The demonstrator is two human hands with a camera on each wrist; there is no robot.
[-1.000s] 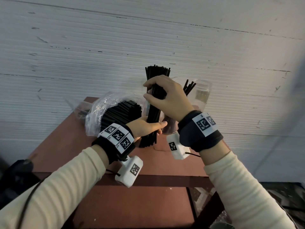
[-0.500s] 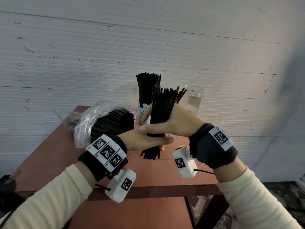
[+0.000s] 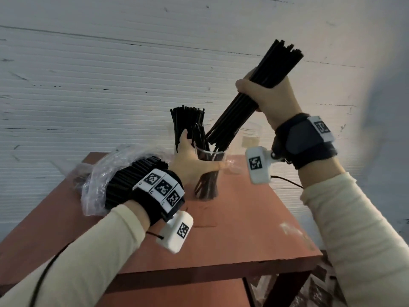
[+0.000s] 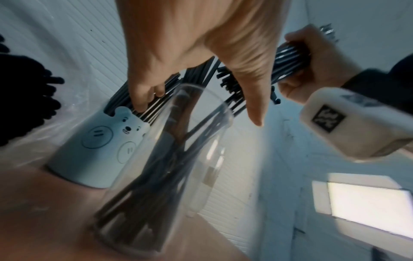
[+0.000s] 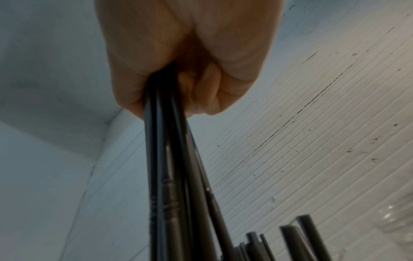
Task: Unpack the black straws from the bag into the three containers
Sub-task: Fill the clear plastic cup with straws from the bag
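The near half of the worktop [image 3: 232, 235] lies bare; farther back, the bag [image 3: 97, 182], bear cup [image 4: 93, 153], clear glass [image 3: 208, 173] and jar [image 3: 251, 138] crowd together before the wall [image 3: 110, 74].

Reddish-brown table [image 3: 232, 235] bearing clear plastic bag [image 3: 97, 173] of black straws at left, bear-print holder [image 4: 98, 150], clear cup [image 3: 210, 171], clear jar [image 3: 250, 140] toward back.

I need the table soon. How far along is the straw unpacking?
Done: the white bear holder is packed with straws. In hand: the right hand grips a bundle of straws slanted toward the clear glass, which holds a few; the left hand is at the containers. Left: the plastic bag still holds many straws, and the clear jar looks empty.
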